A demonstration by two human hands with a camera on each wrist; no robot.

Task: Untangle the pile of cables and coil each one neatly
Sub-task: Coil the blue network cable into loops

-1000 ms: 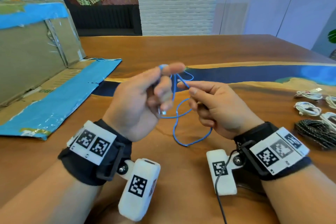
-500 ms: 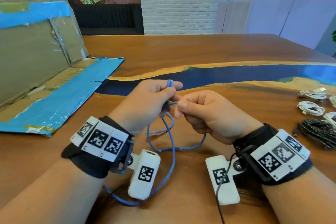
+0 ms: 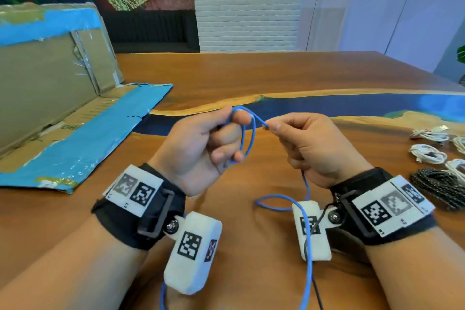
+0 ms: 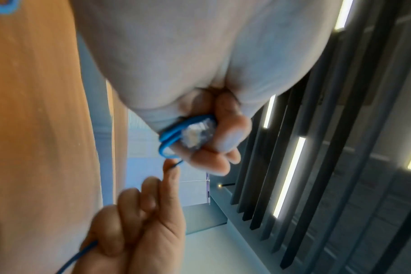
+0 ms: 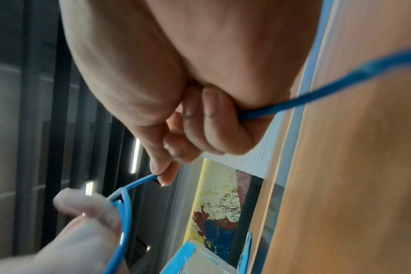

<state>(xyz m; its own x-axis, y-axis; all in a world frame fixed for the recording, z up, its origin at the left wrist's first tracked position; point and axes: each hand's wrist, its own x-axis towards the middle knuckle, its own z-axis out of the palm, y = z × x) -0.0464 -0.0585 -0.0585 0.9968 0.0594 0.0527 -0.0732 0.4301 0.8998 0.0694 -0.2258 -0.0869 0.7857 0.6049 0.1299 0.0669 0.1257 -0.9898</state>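
Above the counter's [image 3: 251, 75] middle, the left hand [image 3: 201, 148] curls its fingers around small loops of the blue cable [image 3: 247, 138], plug tucked inside. The right hand [image 3: 309, 148] pinches the run feeding them. Light, springy, probably slick; best held at the loops, slack trailing toward the near edge.

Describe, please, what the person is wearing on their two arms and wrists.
Both forearms are bare, with no sleeves. Each wrist carries a wide black strap with a buckle, topped by a white plate printed with square black-and-white markers. A white, rounded camera pod, also marked, hangs below each wrist; a thin black lead runs from the right one.
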